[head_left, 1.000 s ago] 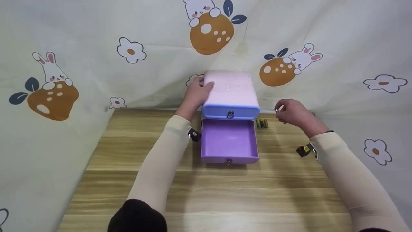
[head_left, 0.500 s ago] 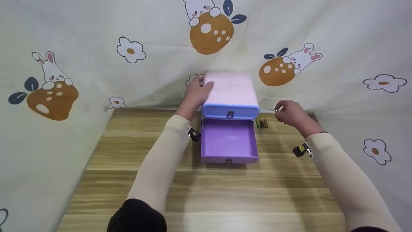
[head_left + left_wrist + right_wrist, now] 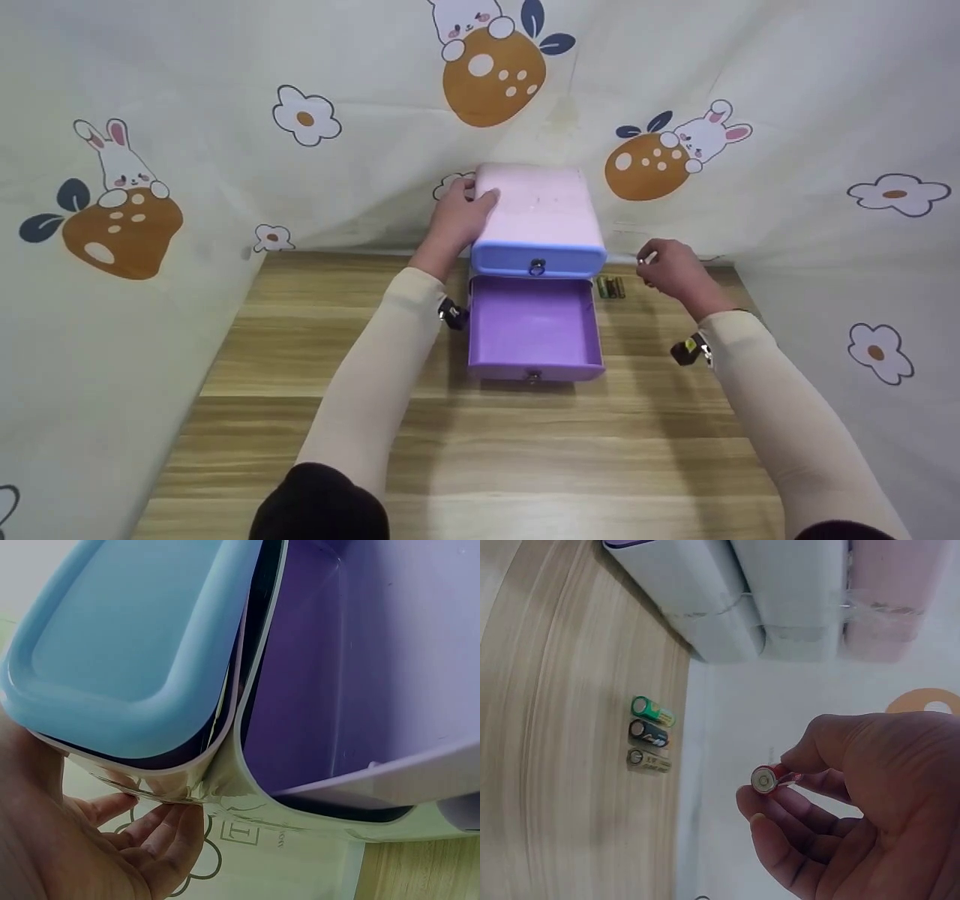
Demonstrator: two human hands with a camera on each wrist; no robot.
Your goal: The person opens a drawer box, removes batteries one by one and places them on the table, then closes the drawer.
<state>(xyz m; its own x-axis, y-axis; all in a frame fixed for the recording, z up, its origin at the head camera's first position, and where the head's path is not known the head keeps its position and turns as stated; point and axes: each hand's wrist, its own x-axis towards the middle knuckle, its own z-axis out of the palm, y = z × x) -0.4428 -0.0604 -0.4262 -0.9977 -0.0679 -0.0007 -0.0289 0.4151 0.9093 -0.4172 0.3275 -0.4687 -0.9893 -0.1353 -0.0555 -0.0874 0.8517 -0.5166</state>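
Observation:
My right hand is raised right of the drawer cabinet, above the table's back edge. It pinches a red battery between thumb and fingers, one end showing in the right wrist view. My left hand holds the top left of the small drawer cabinet, thumb over the pink top and fingers against the side. In the left wrist view, those fingers are bent along its side wall. The cabinet's blue upper drawer is closed. Its purple lower drawer is pulled out, with nothing inside.
Three batteries, one green, one dark and one tan, lie in a row beside the cabinet. The wood-grain table meets a patterned cloth backdrop behind and at both sides.
My right hand has moved slightly left and downward with the battery, toward the cabinet. The left hand, cabinet, drawers and three batteries on the table stay put.

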